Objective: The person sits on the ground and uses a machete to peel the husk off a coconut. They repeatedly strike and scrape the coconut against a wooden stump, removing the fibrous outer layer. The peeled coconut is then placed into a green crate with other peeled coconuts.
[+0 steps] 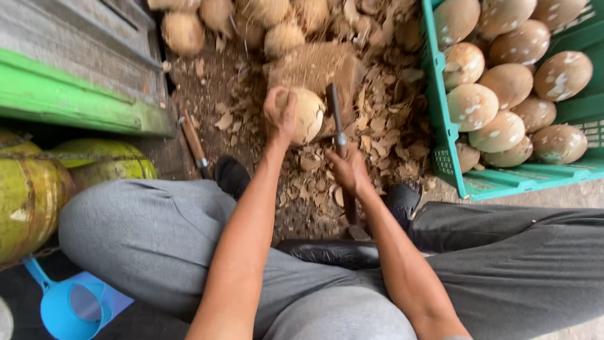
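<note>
the left hand (280, 113) has its fingers curled tight over the top and near side of a pale, partly shaved coconut (306, 114), pinning it down on a fibrous brown block (314, 69) between the person's feet. the right hand (349, 170) is closed in a full fist round the handle of a long knife (335, 116), whose dark blade stands just beside the coconut's right flank, touching or nearly so. to do this well, i'd judge the blade should bite shallow and run away from the gripping fingers, with the nut turned a little after each cut so the thumb stays behind the edge. brown shell chips (384, 135) litter the ground around the block. further out, a green crate (443, 135) on the right holds peeled coconuts, unhusked green ones (104, 160) lie at left, and a blue scoop (66, 305) sits near the left knee.
</note>
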